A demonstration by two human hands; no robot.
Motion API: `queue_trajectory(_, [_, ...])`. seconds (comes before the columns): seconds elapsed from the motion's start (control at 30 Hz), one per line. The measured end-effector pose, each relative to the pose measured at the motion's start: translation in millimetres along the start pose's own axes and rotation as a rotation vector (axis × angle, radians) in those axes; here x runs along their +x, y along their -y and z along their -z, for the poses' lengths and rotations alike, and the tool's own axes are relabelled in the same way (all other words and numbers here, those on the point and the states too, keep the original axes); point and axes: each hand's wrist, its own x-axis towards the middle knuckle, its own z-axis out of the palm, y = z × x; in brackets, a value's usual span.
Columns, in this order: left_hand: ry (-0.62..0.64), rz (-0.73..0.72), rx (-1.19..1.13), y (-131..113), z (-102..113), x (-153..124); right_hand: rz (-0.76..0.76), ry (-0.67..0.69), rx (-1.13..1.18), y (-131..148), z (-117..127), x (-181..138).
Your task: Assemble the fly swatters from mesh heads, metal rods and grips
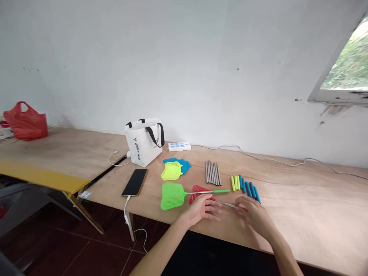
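A red fly swatter [197, 191] lies crosswise in front of me, its metal rod running to the right. My right hand [253, 214] is closed around its red handle, which the fingers partly cover. Beside the swatter's head, my left hand [202, 209] has its fingers stretched out, the thumb near the neck; whether it touches cannot be made out. Just beyond lies a green fly swatter [174, 196] with a green handle. Farther back are a yellow swatter head [171, 171] and blue swatter heads [185, 165]. Several metal rods [213, 173], yellow handles [235, 183] and blue handles [250, 189] lie in rows.
A phone [134, 183] on a white cable lies at the left. Behind it stand a white bag [143, 147] and a power strip [179, 146], whose cord runs along the wall. A red plastic bag [25, 124] sits on the neighbouring table [71, 147].
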Motion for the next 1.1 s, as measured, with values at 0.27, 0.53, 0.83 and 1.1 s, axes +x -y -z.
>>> queue_trajectory(0.27, [0.044,-0.07,0.268,-16.0,-19.5,-21.9,-0.211,0.179,0.115,-31.5,41.3,-23.3])
queue_trajectory(0.53, [-0.284,-0.501,1.242,-39.6,5.5,-32.0,-0.244,0.153,0.274,-49.3,67.3,-41.9])
queue_trajectory(0.83, [-0.363,-0.392,1.771,-34.7,39.2,-24.5,-0.196,0.072,0.295,-17.9,75.8,-27.7])
queue_trajectory(1.1, [-0.366,-0.351,1.869,-42.5,31.1,-26.7,-0.135,-0.015,0.246,9.9,61.5,-16.6])
